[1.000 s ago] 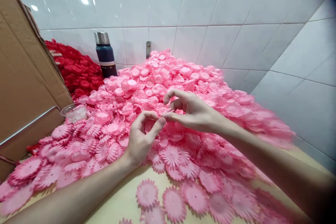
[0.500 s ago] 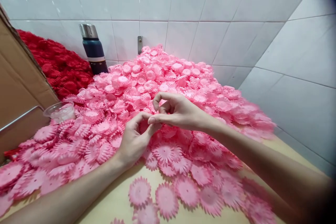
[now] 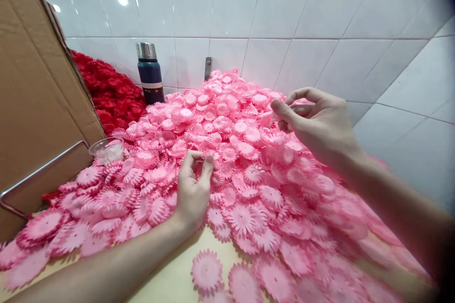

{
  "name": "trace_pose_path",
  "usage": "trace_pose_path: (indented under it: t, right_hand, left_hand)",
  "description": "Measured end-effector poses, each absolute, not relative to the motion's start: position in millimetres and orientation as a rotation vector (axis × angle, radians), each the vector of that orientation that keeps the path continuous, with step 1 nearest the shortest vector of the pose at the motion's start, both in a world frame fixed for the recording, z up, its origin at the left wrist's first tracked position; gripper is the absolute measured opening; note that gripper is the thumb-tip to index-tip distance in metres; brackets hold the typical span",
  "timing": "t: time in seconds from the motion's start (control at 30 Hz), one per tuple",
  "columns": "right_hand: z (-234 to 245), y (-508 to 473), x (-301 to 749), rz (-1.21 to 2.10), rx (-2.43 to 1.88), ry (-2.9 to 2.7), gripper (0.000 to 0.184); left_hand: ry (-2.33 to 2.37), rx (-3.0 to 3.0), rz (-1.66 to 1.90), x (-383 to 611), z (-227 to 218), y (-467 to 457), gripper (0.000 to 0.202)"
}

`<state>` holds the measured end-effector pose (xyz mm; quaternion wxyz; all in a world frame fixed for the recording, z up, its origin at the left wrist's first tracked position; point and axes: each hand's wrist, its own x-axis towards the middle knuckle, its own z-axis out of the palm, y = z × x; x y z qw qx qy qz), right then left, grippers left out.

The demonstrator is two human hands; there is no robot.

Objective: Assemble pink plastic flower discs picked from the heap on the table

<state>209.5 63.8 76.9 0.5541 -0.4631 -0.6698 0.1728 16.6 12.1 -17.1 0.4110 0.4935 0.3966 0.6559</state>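
Note:
A big heap of pink fringed flower discs (image 3: 245,149) spreads across the table, most discs with a small hole in the middle. Over the front of the heap, my left hand (image 3: 195,189) has its thumb and fingers curled together. Whatever it may hold is hidden. Higher and to the right, my right hand (image 3: 320,125) is held in a pinch above the heap. A small pale pink bit shows at its fingertips, too unclear to name. My two hands are well apart.
A dark blue flask (image 3: 150,75) with a steel cap stands behind the heap. Red discs (image 3: 110,87) are piled beside a cardboard box (image 3: 46,80) at left. A clear plastic cup (image 3: 106,151) sits by the box. White tiled walls (image 3: 266,4) bound the back and right.
My hands, which met at the fingertips, have separated. My right hand has moved up and to the right, while my left hand stays over the heap. The view has shifted left.

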Motion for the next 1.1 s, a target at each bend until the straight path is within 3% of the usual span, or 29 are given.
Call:
trace_pose_path:
  t: [0.27,0.53,0.73,0.9,1.1]
  right_hand:
    - [73,59,203,0.362,-1.073,-2.006,0.015]
    - [74,54,199,0.434,-0.936,-1.958,0.022]
    - [76,52,198,0.170,-0.970,-2.293,0.029]
    - [71,48,189,0.468,-0.832,-2.436,0.014]
    - [66,44,182,0.555,-0.838,-2.342,0.004]
  left_hand:
    - [0.968,1.372,1.579,19,-15,12,0.016]
    - [0.943,1.375,1.556,19,-17,12,0.015]
    - [0.908,1.383,1.546,19,-18,12,0.014]
    - [0.864,1.451,1.487,18,-15,9,0.015]
    - [0.838,1.482,1.475,17,-13,9,0.016]
